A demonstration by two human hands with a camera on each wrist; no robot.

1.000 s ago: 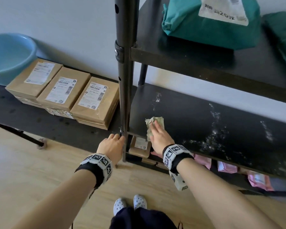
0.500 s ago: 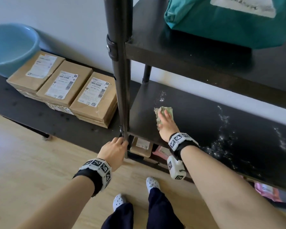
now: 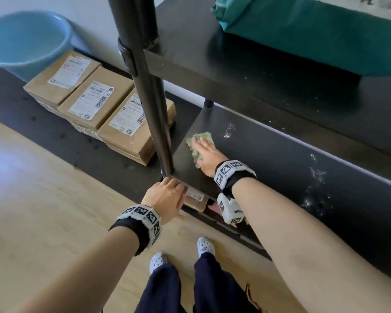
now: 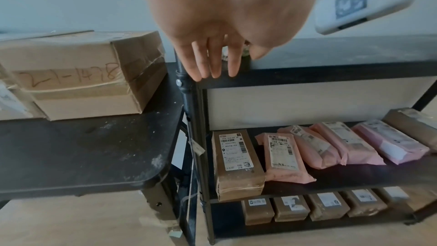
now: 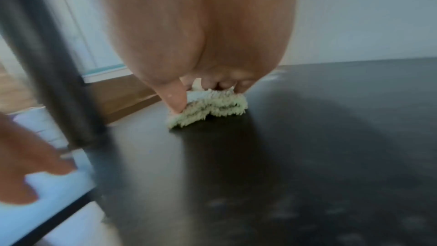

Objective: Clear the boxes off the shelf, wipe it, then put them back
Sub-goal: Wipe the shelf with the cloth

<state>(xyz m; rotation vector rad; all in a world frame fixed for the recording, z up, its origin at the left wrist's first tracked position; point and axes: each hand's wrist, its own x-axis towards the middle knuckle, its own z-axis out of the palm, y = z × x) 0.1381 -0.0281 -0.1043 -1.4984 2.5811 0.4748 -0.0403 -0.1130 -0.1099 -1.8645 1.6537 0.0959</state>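
My right hand [image 3: 207,155] presses a bunched green cloth [image 3: 199,141] onto the left end of the black middle shelf [image 3: 280,168]. In the right wrist view the thumb and curled fingers hold the cloth [image 5: 212,111] against the board. White dust streaks [image 3: 316,177] lie further right on the shelf. My left hand [image 3: 165,195] holds the shelf's front left corner beside the black post [image 3: 154,105], with its fingers [image 4: 212,63] draped over the front edge. Three brown labelled boxes [image 3: 88,98] sit on a low black bench [image 3: 32,123] to the left.
A blue basin [image 3: 25,41] stands behind the boxes. A teal parcel [image 3: 303,26] lies on the upper shelf. Pink parcels [image 4: 331,143] and a brown box [image 4: 236,162] fill the shelf below, with several small boxes [image 4: 328,205] under that. Wooden floor [image 3: 43,211] lies in front.
My right hand has pushed the cloth deeper and slightly right on the shelf. The left hand has stayed on the front corner. The head view has moved closer.
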